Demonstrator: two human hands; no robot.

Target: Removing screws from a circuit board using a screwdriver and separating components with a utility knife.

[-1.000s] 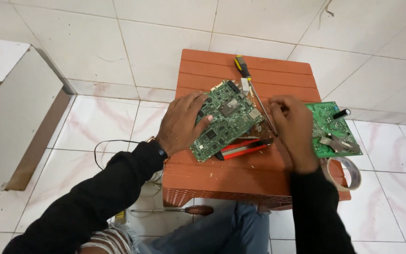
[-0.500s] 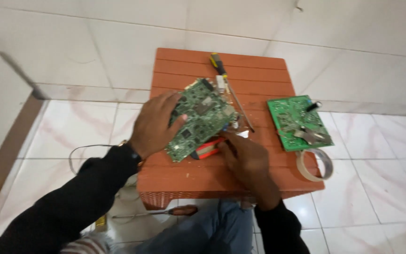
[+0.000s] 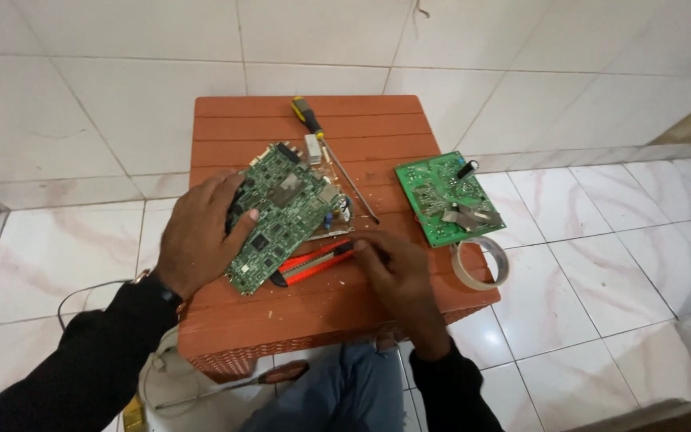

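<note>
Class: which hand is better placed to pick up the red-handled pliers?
Probably the right hand: its fingertips sit at the red-handled pliers, while the left hand lies on the large circuit board.

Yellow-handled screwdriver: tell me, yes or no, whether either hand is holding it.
No. The yellow-handled screwdriver lies untouched on the stool's far side, with the left hand on the large circuit board.

My left hand (image 3: 201, 240) presses the large circuit board (image 3: 281, 216), blocking the stool's (image 3: 361, 300) left middle. Just right of it lie the red pliers (image 3: 313, 262), touching my right hand (image 3: 393, 276). Far side: a screwdriver (image 3: 329, 152) slants across. The smaller green board (image 3: 445, 198) and tape roll (image 3: 481, 262) crowd the right edge (partly overhanging). The near strip lies open.
</note>
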